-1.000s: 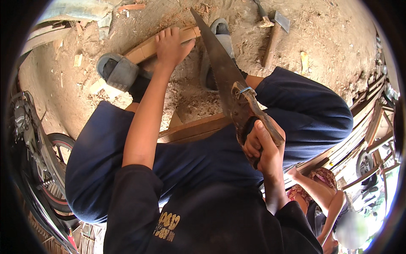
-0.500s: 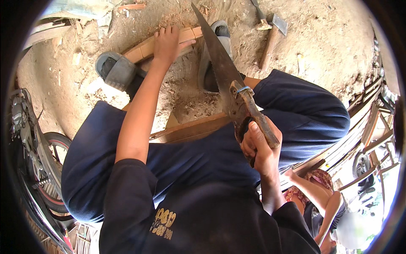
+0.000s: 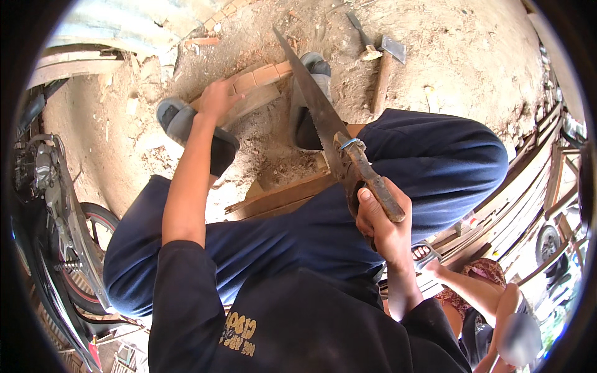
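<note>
My right hand (image 3: 384,217) is wrapped round the worn wooden handle of a handsaw (image 3: 320,109). Its long dark blade points up and away to the left, in front of my right foot, and a blue tie circles the handle's front. My left hand (image 3: 216,101) lies at the left part of a wooden strip (image 3: 266,74) crossed by several lines, its thumb stretched apart from the fingers. The strip rests on or against a paler board (image 3: 252,104) on the ground, between my sandalled feet. The saw's teeth are apart from the strip.
A hammer-like tool (image 3: 380,84) and a flat-bladed tool (image 3: 356,28) lie on the dirt at the far right. Beneath my legs is a plank (image 3: 283,198). A motorcycle (image 3: 74,242) stands at left. Another person (image 3: 479,292) sits at lower right by stacked boards.
My left hand has slid left along the strip toward its left end. My left foot has shifted and the view has turned slightly. The saw stays in my right hand.
</note>
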Available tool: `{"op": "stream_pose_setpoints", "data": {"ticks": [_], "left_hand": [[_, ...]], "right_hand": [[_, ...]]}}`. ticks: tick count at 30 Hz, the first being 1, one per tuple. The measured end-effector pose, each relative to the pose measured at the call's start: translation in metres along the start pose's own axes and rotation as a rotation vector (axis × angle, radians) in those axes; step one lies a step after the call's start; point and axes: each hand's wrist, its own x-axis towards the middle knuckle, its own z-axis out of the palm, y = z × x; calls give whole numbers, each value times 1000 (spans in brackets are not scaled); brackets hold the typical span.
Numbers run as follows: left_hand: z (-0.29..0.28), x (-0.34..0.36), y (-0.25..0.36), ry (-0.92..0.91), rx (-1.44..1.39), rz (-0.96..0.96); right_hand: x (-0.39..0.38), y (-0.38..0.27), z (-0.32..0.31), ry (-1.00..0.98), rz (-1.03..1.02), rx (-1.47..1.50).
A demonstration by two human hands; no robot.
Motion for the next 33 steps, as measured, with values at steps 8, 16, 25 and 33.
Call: {"op": "stream_pose_setpoints", "data": {"ticks": [8,16,25,33], "left_hand": [[-8,20,-10,-278,-197,-18],[-12,35,-21,-351,-178,-16],[-16,33,-17,-355,-72,4],[8,34,50,-107,-92,39]], "right_hand": [[-13,8,-9,44,17,-81],[-16,13,-11,19,-30,-208],[-12,-5,-3,-2,29,-337],[-12,-11,4,9,46,-405]]}}
